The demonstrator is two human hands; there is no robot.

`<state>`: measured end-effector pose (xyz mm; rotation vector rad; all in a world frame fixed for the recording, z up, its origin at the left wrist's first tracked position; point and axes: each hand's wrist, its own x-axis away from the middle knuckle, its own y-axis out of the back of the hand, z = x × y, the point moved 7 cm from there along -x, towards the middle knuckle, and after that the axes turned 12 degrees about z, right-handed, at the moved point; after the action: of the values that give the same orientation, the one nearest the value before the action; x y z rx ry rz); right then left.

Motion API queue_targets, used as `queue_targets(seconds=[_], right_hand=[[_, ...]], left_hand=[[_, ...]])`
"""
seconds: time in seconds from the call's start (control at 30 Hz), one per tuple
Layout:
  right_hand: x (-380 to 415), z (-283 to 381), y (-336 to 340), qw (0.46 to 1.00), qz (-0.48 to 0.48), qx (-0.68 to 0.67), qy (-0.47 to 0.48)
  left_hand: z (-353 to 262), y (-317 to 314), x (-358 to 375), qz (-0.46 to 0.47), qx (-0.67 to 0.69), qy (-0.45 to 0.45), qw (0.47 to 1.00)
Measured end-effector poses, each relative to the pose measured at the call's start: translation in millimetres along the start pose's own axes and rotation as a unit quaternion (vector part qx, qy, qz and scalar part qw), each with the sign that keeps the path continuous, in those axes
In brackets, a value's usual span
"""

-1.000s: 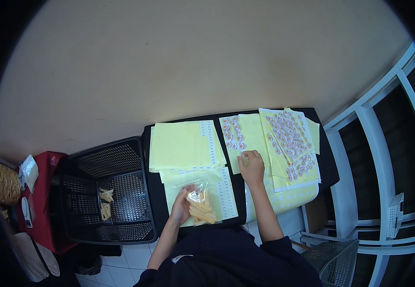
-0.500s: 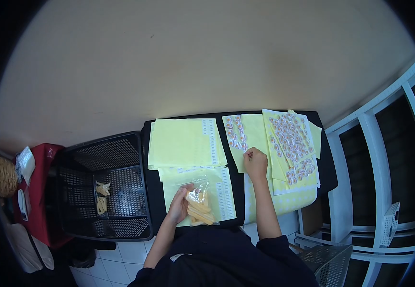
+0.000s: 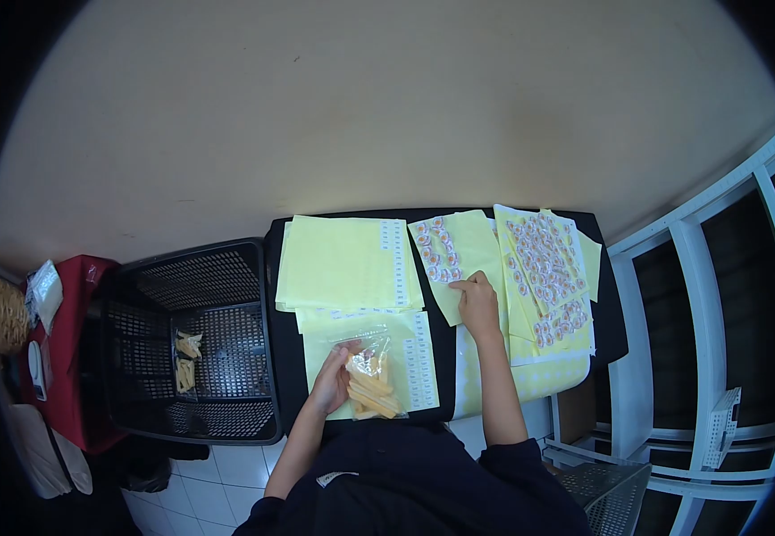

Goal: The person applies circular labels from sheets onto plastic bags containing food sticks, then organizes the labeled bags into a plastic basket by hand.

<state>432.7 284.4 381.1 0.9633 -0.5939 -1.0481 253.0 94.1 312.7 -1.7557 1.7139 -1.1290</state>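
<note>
My left hand (image 3: pixel 332 382) is closed on the left edge of a clear bag (image 3: pixel 371 380) of yellow sticks, above a yellow sheet with small white labels (image 3: pixel 419 362). My right hand (image 3: pixel 477 299) has its fingers pinched at the lower end of the round stickers on a yellow sticker sheet (image 3: pixel 469 234); whether a sticker is between the fingertips is too small to tell. Just right of it lie overlapping sheets of round stickers (image 3: pixel 544 259). Behind the bag is a stack of yellow sheets (image 3: pixel 338 263) with a label strip along its right side.
At the left stands a black plastic crate (image 3: pixel 271 357) with bags of yellow sticks (image 3: pixel 187 362) inside. Beyond it are a red cloth-covered surface (image 3: pixel 70 357) and a woven basket (image 3: pixel 3 313). A white metal frame (image 3: pixel 704 330) stands at the right, and a grey basket (image 3: pixel 606 491) below.
The yellow sticker sheet under my right hand has shifted and tilted slightly to the left. My right hand has moved slightly, while my left hand still holds the bag.
</note>
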Motion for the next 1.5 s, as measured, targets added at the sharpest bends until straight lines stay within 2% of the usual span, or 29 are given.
queue_targets(seconds=[0.13,0.17,0.2,0.27,0.33,0.37,0.43,0.47,0.53,0.57,0.63,1.0,1.07,1.1,1.17,1.2,1.23,1.27,1.3,1.33,1.37,1.4,1.43,1.47,1.5], right_hand=[[-3,-1,2,0.999,0.03,-0.006,0.016],[-3,-1,3,0.999,0.04,-0.007,0.019],[-2,-2,4,0.999,0.042,-0.006,0.021],[-4,-2,3,0.998,0.049,-0.001,0.027],[-5,-2,3,0.998,0.049,-0.001,0.037],[-4,-2,4,0.998,0.05,0.0,0.045],[-4,-1,5,0.998,0.045,0.005,0.048],[-4,-1,6,0.998,0.044,0.01,0.049],[-3,-2,8,0.997,0.046,-0.003,0.055],[-3,-2,8,0.997,0.048,-0.018,0.061],[-3,-3,11,0.997,0.032,-0.032,0.059],[-8,-38,8,0.988,0.011,-0.148,0.044],[-9,-46,4,0.972,0.033,-0.233,0.005],[-8,-48,2,0.972,0.034,-0.232,0.005],[-9,-51,0,0.95,0.031,-0.311,-0.001],[-9,-50,0,0.95,0.03,-0.311,-0.001],[-8,-56,-3,0.919,0.023,-0.392,-0.042],[-4,-59,-4,0.879,0.015,-0.469,-0.082],[-2,-57,1,0.878,0.015,-0.47,-0.083],[2,-59,19,0.877,-0.067,-0.472,-0.061],[8,-55,38,0.87,-0.147,-0.47,-0.035],[13,-37,51,0.869,-0.143,-0.472,-0.032],[27,-7,77,0.89,-0.193,-0.413,0.012],[42,17,94,0.902,-0.243,-0.351,0.055],[51,27,91,0.901,-0.243,-0.354,0.057]], left_hand=[[-13,-19,-3,0.012,-0.063,0.024,0.998],[-19,-45,-10,0.094,-0.195,0.081,0.973],[-22,-70,-17,0.172,-0.322,0.135,0.921],[-21,-108,-39,0.235,-0.381,0.218,0.867],[-4,-112,-86,0.237,-0.436,0.133,0.858],[-1,-119,-98,0.238,-0.437,0.131,0.857],[18,-118,-111,0.242,-0.474,0.254,0.808],[29,-111,-118,0.244,-0.474,0.253,0.807],[52,-88,-130,0.224,-0.579,0.268,0.737],[47,-97,-127,0.225,-0.578,0.27,0.736],[35,-114,-109,0.204,-0.498,0.369,0.757],[45,-92,-118,0.198,-0.488,0.322,0.787],[45,-91,-117,0.198,-0.49,0.318,0.787],[45,-91,-116,0.198,-0.474,0.311,0.8],[42,-93,-113,0.197,-0.458,0.303,0.812],[38,-96,-111,0.19,-0.413,0.291,0.842],[35,-98,-108,0.181,-0.366,0.28,0.869],[31,-99,-103,0.182,-0.366,0.281,0.869],[18,-99,-102,0.158,-0.3,0.23,0.912],[4,-98,-99,0.131,-0.232,0.175,0.948],[-14,-95,-97,0.09,-0.268,0.099,0.954],[-27,-92,-94,0.081,-0.275,0.058,0.956],[-38,-90,-91,0.07,-0.282,0.017,0.957],[-43,-89,-87,0.066,-0.284,0.015,0.957],[-52,-89,-84,0.048,-0.251,-0.013,0.967]])
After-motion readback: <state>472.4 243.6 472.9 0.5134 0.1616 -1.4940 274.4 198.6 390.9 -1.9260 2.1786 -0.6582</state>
